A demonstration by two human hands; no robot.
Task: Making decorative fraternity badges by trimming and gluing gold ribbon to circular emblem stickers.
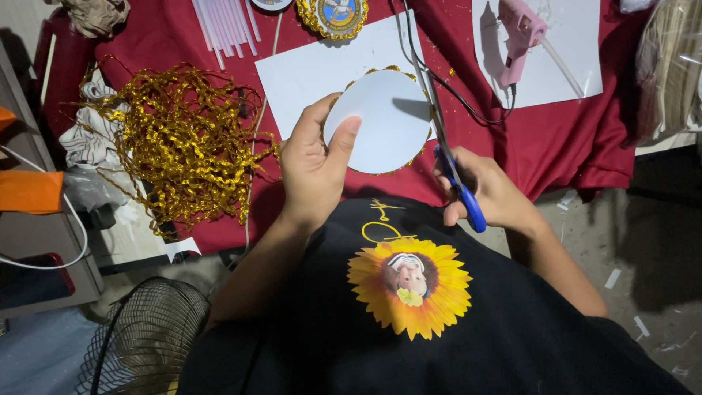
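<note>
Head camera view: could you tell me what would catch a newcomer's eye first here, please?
At centre, the left hand holds up a white paper disc edged with gold trim, while the right hand grips blue-handled scissors at the disc's right edge. Left of them, a tangled heap of gold ribbon trim lies on the red cloth; a pink glue gun rests top right.

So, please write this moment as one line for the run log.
left hand: holds white disc with gold trim | right hand: holds blue-handled scissors | surface: red cloth

Gold-trimmed badge (336, 14) — top cut off by the frame edge.
</note>
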